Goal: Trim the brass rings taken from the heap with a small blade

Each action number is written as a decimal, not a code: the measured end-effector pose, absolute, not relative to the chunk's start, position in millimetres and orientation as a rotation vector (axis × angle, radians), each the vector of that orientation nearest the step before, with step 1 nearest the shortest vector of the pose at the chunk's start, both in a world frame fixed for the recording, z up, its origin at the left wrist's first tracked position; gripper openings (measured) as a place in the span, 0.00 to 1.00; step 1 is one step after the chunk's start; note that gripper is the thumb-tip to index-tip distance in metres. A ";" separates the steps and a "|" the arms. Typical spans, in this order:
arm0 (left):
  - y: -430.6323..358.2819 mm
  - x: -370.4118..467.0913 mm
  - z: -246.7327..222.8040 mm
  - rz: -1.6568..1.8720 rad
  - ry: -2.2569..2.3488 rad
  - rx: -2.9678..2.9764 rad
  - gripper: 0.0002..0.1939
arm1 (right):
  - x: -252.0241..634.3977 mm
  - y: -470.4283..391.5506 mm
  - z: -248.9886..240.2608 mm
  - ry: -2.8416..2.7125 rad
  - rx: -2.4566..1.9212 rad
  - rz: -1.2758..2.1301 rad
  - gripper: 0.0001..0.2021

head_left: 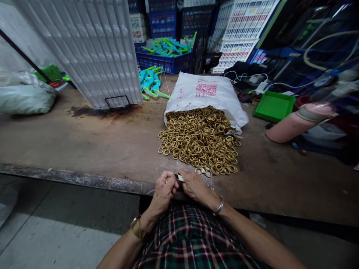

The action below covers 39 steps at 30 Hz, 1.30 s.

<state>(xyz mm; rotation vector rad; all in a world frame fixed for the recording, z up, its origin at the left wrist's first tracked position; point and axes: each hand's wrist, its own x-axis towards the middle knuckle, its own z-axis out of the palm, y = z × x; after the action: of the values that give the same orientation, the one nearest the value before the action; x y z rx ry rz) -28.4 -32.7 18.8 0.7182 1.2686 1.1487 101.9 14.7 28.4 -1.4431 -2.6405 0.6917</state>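
At the table's front edge my two hands meet, close to my body. My right hand (194, 184) is closed round a small flat blade-like tool (180, 178), black at one end and whitish at the other. Its black end reaches the fingers of my left hand (165, 185), which are pinched together; what lies in them is too small and hidden to name. Just beyond the hands spreads a heap of gold-coloured rings (200, 140). They spill from the open mouth of a white sack (185, 89) with red print, lying on its side.
On the wooden table (126, 149), a ribbed translucent panel (112, 56) leans in a black wire stand at left. Behind lie turquoise-and-green toy bows (153, 82) and a blue crate (165, 62). At right are a green tray (275, 106) and a pink bottle (294, 125).
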 end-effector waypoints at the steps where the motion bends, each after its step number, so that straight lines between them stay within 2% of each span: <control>1: -32.7 -29.3 18.6 1.140 1.275 0.728 0.16 | 101.1 13.7 28.1 -2.647 -1.458 0.684 0.14; 6: -38.1 -34.1 24.2 1.071 1.239 0.752 0.16 | 100.6 10.6 23.4 -2.633 -1.497 0.585 0.14; 12: -51.8 -29.8 40.2 0.919 0.986 0.722 0.14 | 134.0 24.8 16.9 -2.466 -1.789 0.374 0.10; 20: -37.1 -26.2 24.8 0.986 0.862 0.404 0.13 | 158.6 17.7 4.6 -2.210 -1.891 0.257 0.07; 27: -33.1 -28.3 24.2 1.008 0.853 0.319 0.10 | 151.9 18.6 9.9 -2.236 -1.919 0.307 0.08; 30: -32.9 -30.8 22.3 0.989 0.801 0.248 0.13 | 150.2 20.0 10.9 -2.236 -1.929 0.332 0.09; 39: -28.2 -30.7 18.8 1.004 0.765 0.047 0.10 | 147.7 22.1 13.1 -2.148 -1.802 0.520 0.04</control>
<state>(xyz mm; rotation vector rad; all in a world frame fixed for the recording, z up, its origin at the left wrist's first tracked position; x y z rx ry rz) -30.7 -28.2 18.8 0.0466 0.7651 1.0044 147.7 22.1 13.1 -1.8021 -2.1484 0.5200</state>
